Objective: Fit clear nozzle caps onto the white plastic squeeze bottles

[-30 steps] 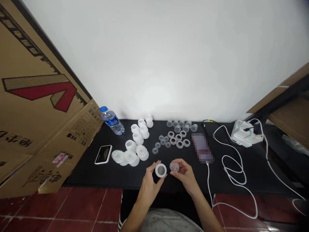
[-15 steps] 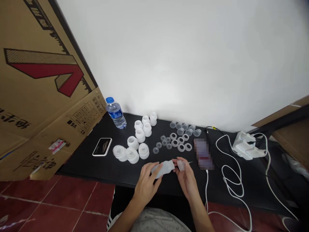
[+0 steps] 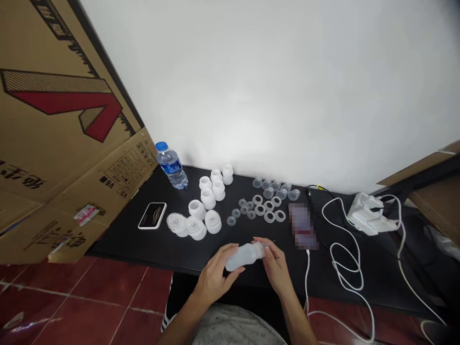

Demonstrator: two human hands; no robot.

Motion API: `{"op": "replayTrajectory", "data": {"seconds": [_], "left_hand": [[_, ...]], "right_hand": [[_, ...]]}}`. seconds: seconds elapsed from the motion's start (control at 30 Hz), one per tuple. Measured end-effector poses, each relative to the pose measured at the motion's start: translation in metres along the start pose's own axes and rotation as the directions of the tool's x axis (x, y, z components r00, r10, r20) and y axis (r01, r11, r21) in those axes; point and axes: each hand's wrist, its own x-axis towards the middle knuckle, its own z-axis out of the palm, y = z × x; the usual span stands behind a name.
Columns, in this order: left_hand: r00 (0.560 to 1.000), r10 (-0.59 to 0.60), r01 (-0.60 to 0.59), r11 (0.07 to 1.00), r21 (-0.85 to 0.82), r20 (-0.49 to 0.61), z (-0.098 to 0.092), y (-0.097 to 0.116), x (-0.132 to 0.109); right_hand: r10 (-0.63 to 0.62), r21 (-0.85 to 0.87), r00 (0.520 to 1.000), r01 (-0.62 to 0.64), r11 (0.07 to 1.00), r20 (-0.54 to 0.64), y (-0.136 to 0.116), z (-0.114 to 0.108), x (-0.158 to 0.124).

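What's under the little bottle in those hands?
Black table shows around the bottle. Whatever is straight beneath can't be seen: the bottle and left hand cover it.

A single camera, worn on the person's head, supplies the view. It is directed forward and down from above the near edge of the black tabletop (image 3: 129,242), with the pale wall (image 3: 251,86) filling the upper background. The forearms enter from the bottom edge; the left hand (image 3: 217,273) and right hand (image 3: 275,266) appear low, near center, at close range. The grey shirt (image 3: 237,328) occupies the bottom margin. The wide field takes in the printed cardboard box (image 3: 46,139) at left and red floor tiles (image 3: 89,306) below. The tabletop's edges slope down rightward, indicating slight roll.
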Motion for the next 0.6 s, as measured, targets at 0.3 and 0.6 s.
{"op": "replayTrajectory", "data": {"seconds": [0.3,0.6], "left_hand": [[0.96,-0.274,0.266,0.955,-0.127,-0.052,-0.009,-0.005,0.003],[0.987,-0.117,0.092,0.974,-0.207,-0.112,-0.005,-0.008,0.004]], "right_hand": [[0.018,0.117,0.966,-0.05,0.992,0.26,-0.029,0.007,-0.007],[0.246,0.142,0.958,-0.266,0.953,0.144,-0.015,0.027,-0.004]]}}
